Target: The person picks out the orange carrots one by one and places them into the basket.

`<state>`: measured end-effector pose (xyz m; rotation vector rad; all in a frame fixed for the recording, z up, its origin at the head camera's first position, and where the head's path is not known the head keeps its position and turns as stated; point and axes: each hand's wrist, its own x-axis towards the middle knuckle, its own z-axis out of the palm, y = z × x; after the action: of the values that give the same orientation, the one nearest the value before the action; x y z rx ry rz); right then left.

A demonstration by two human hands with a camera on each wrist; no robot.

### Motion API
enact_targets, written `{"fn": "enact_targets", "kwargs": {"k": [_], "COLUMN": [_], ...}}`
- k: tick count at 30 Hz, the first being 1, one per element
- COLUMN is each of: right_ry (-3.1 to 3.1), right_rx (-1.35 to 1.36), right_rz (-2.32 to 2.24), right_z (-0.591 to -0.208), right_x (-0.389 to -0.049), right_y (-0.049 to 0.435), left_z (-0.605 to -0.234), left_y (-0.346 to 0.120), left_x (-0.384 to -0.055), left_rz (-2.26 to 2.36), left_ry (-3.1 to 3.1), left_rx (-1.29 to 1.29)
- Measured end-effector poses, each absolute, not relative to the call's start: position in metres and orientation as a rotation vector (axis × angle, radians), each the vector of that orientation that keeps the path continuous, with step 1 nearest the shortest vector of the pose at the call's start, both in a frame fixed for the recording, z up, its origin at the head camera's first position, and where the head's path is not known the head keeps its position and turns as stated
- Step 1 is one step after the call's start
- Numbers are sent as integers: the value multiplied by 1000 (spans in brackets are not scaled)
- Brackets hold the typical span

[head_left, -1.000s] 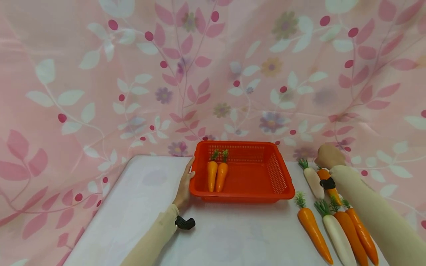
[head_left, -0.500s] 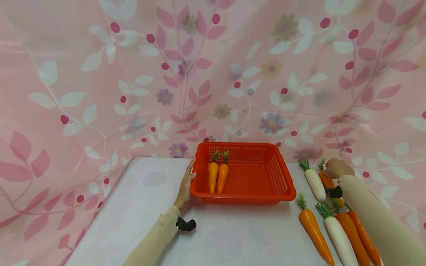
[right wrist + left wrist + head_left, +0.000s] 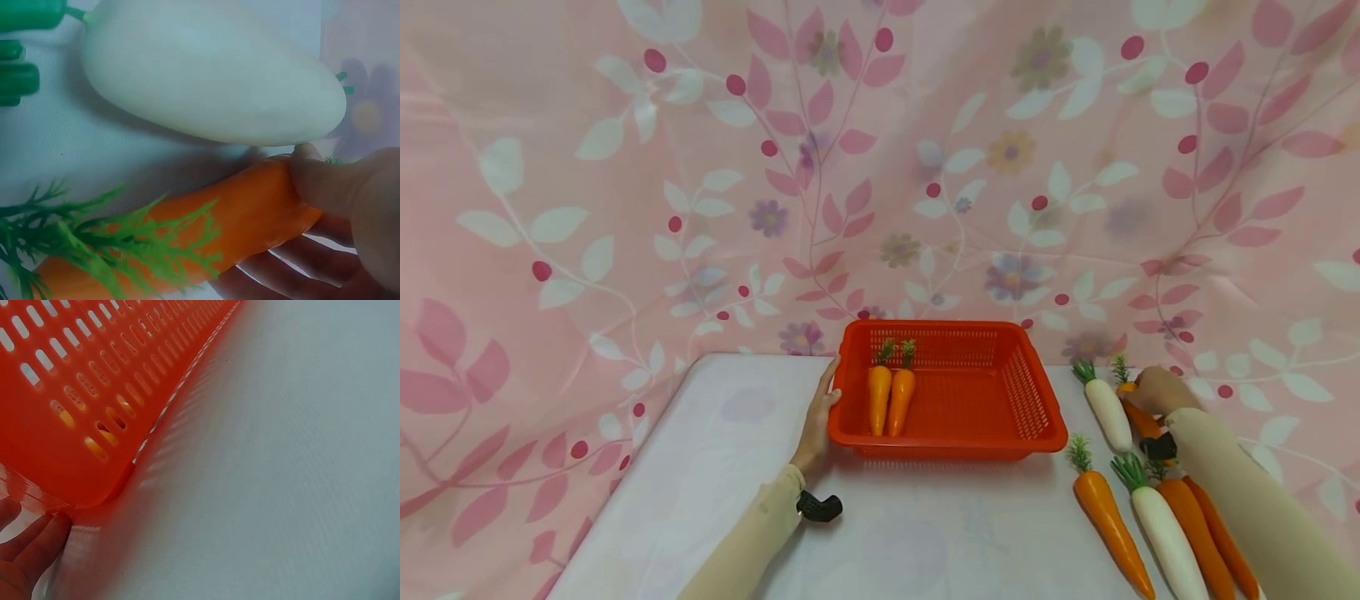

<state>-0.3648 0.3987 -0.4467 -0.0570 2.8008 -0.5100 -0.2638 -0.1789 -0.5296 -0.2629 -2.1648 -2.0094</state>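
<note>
Pink floral curtain [image 3: 880,167] backs a white counter [image 3: 910,533] where the red basket [image 3: 955,446] already has two carrots [image 3: 902,402], left hand [image 3: 815,423] resting straight-fingered against its left side, right hand [image 3: 1167,392] gripping a far-right carrot [image 3: 247,209], three more carrots [image 3: 1108,521] and two white radishes [image 3: 1167,533] apparently left outside.

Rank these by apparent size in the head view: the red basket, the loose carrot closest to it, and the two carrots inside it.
1. Red basket
2. Loose carrot, though it lies nearer the camera
3. Left inside carrot and right inside carrot: too alike to rank
</note>
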Motion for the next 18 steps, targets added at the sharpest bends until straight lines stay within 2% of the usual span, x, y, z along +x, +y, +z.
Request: {"fn": "enact_targets", "kwargs": {"k": [18], "right_ry": [2795], "right_rx": [-58], "right_rz": [-615], "right_z": [-451], "right_x": [-367], "right_y": [405], "left_z": [-531], "left_y": [-179], "left_x": [-267], "left_rz": [-1987], "left_ry": [-2157], "left_rx": [-290]}}
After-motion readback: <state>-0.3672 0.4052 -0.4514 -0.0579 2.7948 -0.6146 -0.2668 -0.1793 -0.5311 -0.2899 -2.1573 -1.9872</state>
